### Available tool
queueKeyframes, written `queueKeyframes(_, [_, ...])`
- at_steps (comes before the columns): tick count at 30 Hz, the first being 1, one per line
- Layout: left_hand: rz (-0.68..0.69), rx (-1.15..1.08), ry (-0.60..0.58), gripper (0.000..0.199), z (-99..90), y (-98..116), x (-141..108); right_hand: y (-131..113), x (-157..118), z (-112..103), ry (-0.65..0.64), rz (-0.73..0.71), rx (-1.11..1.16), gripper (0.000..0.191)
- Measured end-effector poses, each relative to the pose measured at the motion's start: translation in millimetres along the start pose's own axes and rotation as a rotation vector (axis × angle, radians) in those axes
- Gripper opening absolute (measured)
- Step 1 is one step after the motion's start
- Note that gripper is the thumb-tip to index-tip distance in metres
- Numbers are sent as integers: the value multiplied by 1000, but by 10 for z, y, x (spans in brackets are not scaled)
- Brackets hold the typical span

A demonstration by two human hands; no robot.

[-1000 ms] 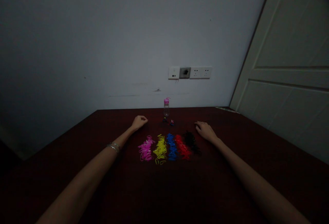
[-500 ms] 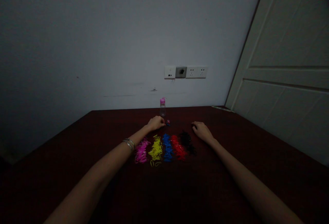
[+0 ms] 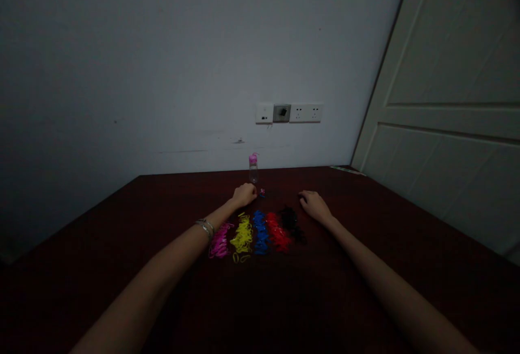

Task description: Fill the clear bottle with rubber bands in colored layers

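Observation:
My left hand (image 3: 245, 195), with bracelets on its wrist, rests on the dark red table with its fingers curled closed; whatever may be inside them is hidden. Just right of its fingertips lies a small pink and blue object (image 3: 262, 193), too small to name. Behind that hand stands a clear bottle with a pink cap (image 3: 253, 168). My right hand (image 3: 315, 204) lies open on the table, fingers stretched out, with no object visible in it. Between my forearms are loose rubber bands in rows: pink (image 3: 220, 241), yellow (image 3: 242, 235), blue (image 3: 260, 233), red (image 3: 278, 232) and black (image 3: 291, 223).
The table (image 3: 260, 294) meets a pale wall (image 3: 195, 72) at its far edge. Sockets and switches (image 3: 289, 113) are set in the wall above the bottle. At the right stands a white panelled door (image 3: 450, 105). A pale strip (image 3: 347, 170) lies at the far right edge.
The view has swung slightly right, so everything sits a little further left. The fingers of my left hand look more curled in beside the small object. My right hand stays on the table.

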State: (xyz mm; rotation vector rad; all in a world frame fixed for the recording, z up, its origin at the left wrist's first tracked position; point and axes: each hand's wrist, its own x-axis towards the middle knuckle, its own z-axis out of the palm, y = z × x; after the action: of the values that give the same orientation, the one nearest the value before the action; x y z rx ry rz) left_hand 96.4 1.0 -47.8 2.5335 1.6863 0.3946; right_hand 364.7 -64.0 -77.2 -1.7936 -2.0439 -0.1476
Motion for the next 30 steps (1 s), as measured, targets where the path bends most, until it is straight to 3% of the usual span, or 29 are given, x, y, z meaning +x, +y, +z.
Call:
queueKeyframes(6, [-32,26,26,17,-30,-61,-21,6,5,17,7,-5,5,35])
queueKeyframes(12, [65,-74,5,18,-176,-102,-130,11,11,20,7,10,4,35])
queueKeyframes(19, [316,-153,-118,17,-294,185,-370,39,25,44,5,0,8,34])
queueKeyframes(24, [374,-186,-162,17,-247,356,-454,58,37,60,-7,7,9,34])
queueKeyframes(30, [408,-198,-174,20,-187,378,-452,59,34,59,-6,8,0,35])
